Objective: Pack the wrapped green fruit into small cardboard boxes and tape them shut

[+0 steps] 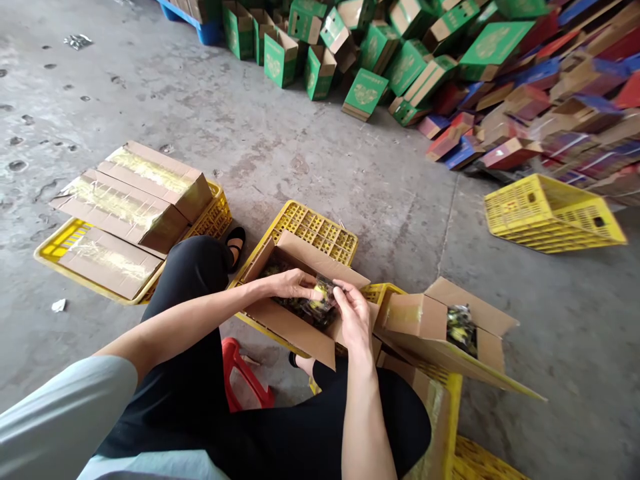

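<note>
Packet (324,292), small and clear, with dark and yellow contents, held just over the mouth of an open cardboard box (295,328). Broad face turned up toward the wearer, upper edge toward the far side of the box, near end merging with the packets (296,307) beneath. Long axis seemingly running away from the body, though hard to tell with fingers over both sides. Gripped at its left side between thumb and fingers of the left hand (293,285), reaching in across the box; pinched near its upper right corner between thumb and fingertips of the right hand (353,310), over the right end of the box. Neither grasp loose.

Box set long from far left to near right, flaps spread outward, above a yellow crate (316,230) with its grid showing beyond. Just right, a second open box (405,315), tilted, with similar packets (463,330) inside. At left, taped cartons (133,193) lying in and over another yellow crate (53,257). Red stool (245,373) between the knees. Farther off on the concrete floor (165,120), green cartons (280,59), a jumble of red and blue cartons (510,153) and a separate yellow crate (520,217).
</note>
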### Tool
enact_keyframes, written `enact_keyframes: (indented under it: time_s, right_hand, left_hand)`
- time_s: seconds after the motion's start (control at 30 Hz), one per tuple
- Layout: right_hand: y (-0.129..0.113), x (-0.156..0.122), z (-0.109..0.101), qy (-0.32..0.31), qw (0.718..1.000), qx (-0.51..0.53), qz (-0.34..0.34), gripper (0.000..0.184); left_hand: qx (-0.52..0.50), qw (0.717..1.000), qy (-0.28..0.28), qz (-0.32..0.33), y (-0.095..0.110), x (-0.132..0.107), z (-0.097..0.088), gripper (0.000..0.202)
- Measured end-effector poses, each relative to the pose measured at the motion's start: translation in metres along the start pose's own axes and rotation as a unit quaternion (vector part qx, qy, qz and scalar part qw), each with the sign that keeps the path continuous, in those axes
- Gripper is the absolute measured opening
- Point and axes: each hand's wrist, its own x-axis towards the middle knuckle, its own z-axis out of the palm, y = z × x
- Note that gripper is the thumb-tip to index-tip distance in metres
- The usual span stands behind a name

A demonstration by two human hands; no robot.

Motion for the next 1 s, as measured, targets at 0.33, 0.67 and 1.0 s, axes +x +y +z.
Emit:
enact_keyframes:
  time_s: [0.33,0.67,1.0]
  right_hand:
    - [0.014,0.003,-0.008,-0.011,0.986,-0.164,-0.007,0.033]
    - [0.021,0.004,-0.007,0.001,0.911,-0.397,-0.112,0.035]
    - [0.019,0.004,-0.011,0.009,0.922,-0.366,-0.127,0.031]
  left_hand:
    - [0.373,0.922,0.001,-0.107,-0.022,-0.008,-0.015,0.025]
    - [0.494,0.854,-0.052,-0.155,-0.044,-0.013,0.003,0.080]
    - [0.524,0.833,0.003,-0.179,-0.029,-0.010,0.009,0.048]
